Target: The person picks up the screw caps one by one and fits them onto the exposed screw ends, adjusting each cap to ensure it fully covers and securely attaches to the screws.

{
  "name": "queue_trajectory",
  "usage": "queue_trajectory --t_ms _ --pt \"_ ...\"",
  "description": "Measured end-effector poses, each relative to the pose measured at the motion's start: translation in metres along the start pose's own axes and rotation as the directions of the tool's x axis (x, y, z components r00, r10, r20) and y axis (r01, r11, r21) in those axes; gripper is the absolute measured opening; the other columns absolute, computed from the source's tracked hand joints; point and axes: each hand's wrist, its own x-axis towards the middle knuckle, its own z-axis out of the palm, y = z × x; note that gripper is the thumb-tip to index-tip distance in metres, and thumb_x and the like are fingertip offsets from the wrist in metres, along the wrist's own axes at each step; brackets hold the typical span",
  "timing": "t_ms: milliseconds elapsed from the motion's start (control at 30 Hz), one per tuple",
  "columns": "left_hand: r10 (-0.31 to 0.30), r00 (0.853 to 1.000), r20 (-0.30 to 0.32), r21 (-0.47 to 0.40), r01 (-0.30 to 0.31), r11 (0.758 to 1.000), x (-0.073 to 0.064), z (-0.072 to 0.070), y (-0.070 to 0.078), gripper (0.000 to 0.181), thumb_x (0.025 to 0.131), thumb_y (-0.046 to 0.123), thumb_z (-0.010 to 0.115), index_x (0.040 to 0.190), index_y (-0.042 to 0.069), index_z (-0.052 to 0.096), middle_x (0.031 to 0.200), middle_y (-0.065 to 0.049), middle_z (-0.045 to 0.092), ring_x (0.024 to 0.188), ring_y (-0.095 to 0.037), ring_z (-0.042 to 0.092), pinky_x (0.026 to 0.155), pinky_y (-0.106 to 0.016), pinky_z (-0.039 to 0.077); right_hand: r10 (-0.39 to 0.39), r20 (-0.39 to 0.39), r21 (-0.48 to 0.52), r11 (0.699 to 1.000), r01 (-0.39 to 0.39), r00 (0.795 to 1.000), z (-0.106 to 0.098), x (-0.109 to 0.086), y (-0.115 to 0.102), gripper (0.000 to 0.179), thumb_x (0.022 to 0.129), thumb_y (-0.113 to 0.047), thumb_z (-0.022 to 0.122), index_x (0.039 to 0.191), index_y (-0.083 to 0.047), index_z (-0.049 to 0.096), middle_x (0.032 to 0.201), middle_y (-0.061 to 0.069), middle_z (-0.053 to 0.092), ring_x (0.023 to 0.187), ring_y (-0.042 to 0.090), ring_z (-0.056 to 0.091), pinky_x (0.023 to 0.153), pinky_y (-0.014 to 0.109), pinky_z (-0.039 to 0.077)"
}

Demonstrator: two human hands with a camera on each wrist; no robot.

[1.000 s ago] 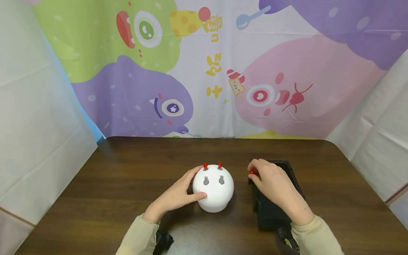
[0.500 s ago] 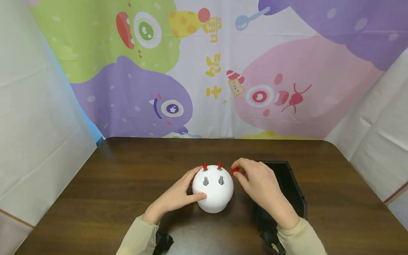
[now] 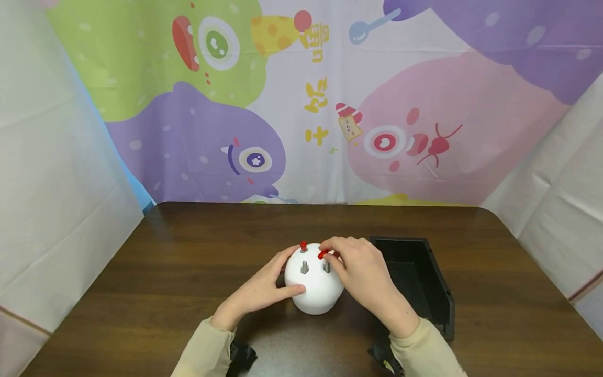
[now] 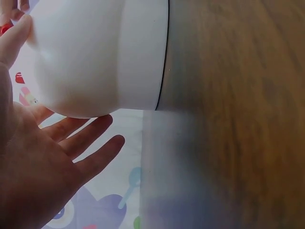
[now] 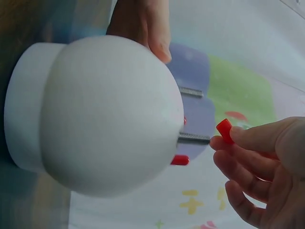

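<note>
A white ball-shaped object (image 3: 314, 293) on a round white base (image 5: 29, 105) stands on the table. Threaded bolts stick out of its top. A bare bolt (image 3: 304, 267) shows on the near left, and red caps (image 3: 303, 245) cover the far ones; the far right one is hidden in the head view. My left hand (image 3: 264, 287) holds the ball's left side, thumb in front and fingers spread behind. Between thumb and index finger, my right hand (image 3: 363, 272) pinches another small red cap (image 5: 224, 130). That cap is tilted, just beyond the tip of a bare bolt (image 5: 194, 138), apart from it.
To the right lies a black tray (image 3: 416, 283), partly behind my right forearm. Black straps (image 3: 242, 359) hang at both wrists. A cartoon-printed curtain (image 3: 330, 173) stands behind the table's far edge, with white cloth on both sides.
My right hand has moved left from the tray to over the ball, carrying the red cap. The left hand and the ball have stayed in place.
</note>
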Motion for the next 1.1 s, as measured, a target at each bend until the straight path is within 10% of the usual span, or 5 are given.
queue_trajectory --t_ms 1100 --pt "-0.011 1.000 0.008 -0.016 0.011 1.000 0.000 0.000 -0.002 0.084 0.076 0.054 0.065 0.143 0.032 0.019 0.143 0.009 0.028 0.126 -0.012 0.037 0.099 -0.042 0.036 -0.060 0.002 0.011 0.998 0.060 0.998 0.023 0.006 -0.009 0.013 0.075 -0.018 0.074 0.087 -0.019 0.070 0.081 -0.006 0.068 0.072 0.009 0.060 0.071 0.027 0.046"
